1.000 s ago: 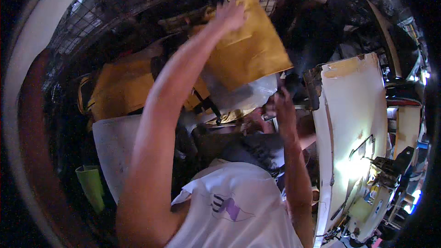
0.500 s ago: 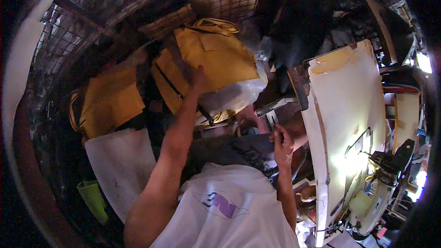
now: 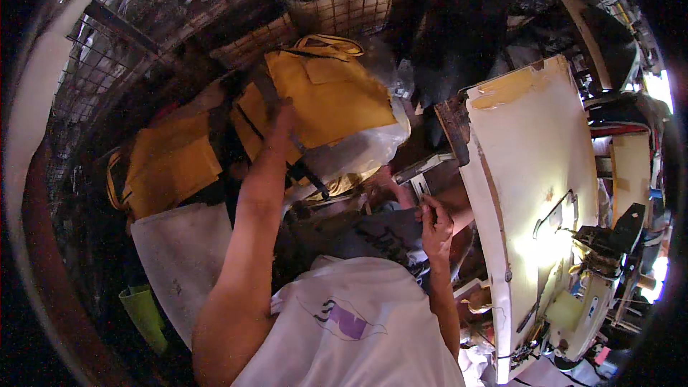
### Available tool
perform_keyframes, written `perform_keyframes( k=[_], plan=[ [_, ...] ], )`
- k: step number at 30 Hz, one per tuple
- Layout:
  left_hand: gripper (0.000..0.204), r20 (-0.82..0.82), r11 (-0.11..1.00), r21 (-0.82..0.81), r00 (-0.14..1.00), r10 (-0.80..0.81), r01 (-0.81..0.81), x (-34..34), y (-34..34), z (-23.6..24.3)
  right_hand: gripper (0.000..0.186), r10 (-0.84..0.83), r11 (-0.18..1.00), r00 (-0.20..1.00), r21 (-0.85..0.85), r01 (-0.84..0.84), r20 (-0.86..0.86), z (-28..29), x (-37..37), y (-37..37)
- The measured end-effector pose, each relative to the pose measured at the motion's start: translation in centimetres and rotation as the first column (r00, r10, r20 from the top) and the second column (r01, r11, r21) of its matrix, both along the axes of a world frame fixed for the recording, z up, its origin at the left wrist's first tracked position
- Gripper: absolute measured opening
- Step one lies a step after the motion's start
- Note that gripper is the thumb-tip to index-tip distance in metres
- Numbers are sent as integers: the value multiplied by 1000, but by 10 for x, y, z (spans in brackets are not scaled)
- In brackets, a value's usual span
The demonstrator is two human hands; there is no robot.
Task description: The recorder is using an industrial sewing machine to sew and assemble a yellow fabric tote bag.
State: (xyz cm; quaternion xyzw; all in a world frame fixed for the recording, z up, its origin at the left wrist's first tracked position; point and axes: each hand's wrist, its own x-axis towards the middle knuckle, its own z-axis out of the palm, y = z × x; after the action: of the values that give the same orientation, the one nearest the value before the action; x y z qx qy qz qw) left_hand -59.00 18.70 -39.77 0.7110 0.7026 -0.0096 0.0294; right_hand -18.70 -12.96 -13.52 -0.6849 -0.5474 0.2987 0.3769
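Note:
My left hand [image 3: 285,116] reaches up to a stack of yellow fabric pieces, between a large yellow bag [image 3: 333,93] with strap handles and a narrower yellow panel [image 3: 252,106] with a dark strip. Its fingers are dim and mostly hidden, so their grip does not show. My right hand [image 3: 436,226] is raised near the white table's left edge, thumb and fingers pinched together. Whatever they may hold is too small to make out. Clear plastic [image 3: 365,147] lies under the large bag.
On the right, a sewing machine [image 3: 584,308] with a bright lamp stands on a worn white tabletop [image 3: 534,172]. To the left are another yellow bag [image 3: 172,165], a pale grey sheet [image 3: 183,258] and a green container [image 3: 145,315]. Wire mesh [image 3: 337,11] runs behind.
My left hand has moved left, from the large yellow bag's front to its left edge. The right hand stays pinched, shifted very slightly. The whole view has shifted a little.

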Motion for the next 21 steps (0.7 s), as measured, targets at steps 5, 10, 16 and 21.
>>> perform_keyframes(
  k=[5,10,16,21],
  plan=[
    [33,692,993,26,719,63,-112,11,9,28,23,-36,999,996,-31,33,-81,8,-4,-1],
    [36,1000,831,0,15,10,-556,73,-24,52,23,-31,999,997,-8,31,-67,6,-3,-2],
    [34,878,871,-288,254,406,-398,59,-90,39,23,7,1000,999,16,-8,32,2,-1,-4],
    [39,900,893,-399,-276,337,-210,88,-117,56,20,1,997,1000,77,-4,30,2,-3,2]
  ],
)
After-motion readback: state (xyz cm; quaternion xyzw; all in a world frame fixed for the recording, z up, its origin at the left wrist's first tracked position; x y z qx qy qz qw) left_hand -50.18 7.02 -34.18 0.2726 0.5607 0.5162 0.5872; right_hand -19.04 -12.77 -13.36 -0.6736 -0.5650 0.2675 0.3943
